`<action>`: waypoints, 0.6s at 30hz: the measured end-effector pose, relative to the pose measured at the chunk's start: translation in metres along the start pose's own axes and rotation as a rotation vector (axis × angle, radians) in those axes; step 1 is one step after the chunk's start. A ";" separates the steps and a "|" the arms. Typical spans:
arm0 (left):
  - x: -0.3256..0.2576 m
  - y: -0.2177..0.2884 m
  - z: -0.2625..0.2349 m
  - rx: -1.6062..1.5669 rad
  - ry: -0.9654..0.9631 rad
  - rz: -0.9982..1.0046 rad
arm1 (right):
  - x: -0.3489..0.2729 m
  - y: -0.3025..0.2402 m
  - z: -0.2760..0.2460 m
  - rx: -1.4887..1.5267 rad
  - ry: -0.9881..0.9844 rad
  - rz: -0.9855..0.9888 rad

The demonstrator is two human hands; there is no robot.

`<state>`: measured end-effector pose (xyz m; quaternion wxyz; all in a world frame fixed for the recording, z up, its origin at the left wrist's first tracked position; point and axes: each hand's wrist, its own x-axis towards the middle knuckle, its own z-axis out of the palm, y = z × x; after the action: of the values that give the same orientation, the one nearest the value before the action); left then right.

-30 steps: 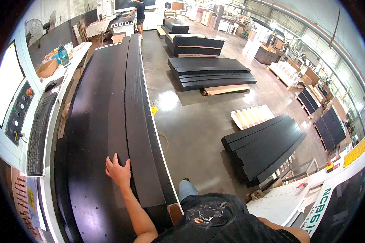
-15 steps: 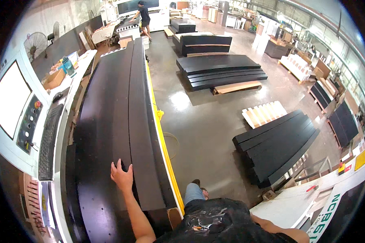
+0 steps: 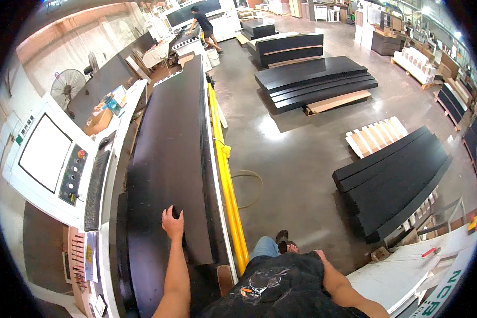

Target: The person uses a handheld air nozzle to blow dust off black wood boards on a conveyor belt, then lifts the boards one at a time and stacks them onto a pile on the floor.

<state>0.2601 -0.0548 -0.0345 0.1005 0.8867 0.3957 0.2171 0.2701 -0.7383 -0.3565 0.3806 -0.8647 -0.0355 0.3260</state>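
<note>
Our long black board (image 3: 185, 138) lies left of the yellow pipes (image 3: 232, 204), stretching ahead from our left hand (image 3: 173, 225), the nearer one, its thumb and fingers apart. Right of the pipes, our right hand (image 3: 321, 256) is mostly hidden; we can't tell its grip.

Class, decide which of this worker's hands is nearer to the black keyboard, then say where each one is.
Left. The left hand is at the dark panels, to the right of the keyboard; the right hand is much farther right, beside the black shirt.
</note>
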 end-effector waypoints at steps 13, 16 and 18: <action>-0.010 -0.001 -0.006 -0.025 -0.033 -0.016 | 0.005 0.091 0.047 -0.079 0.129 0.107; -0.013 -0.015 -0.013 -0.003 0.005 -0.001 | -0.001 0.085 0.052 -0.130 0.090 0.119; -0.016 -0.023 -0.018 0.031 0.029 -0.014 | 0.000 0.078 0.052 -0.192 0.068 0.100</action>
<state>0.2271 -0.0512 -0.0320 0.0827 0.8820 0.4068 0.2230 0.2246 -0.7607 -0.4359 0.2801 -0.9085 -0.0103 0.3100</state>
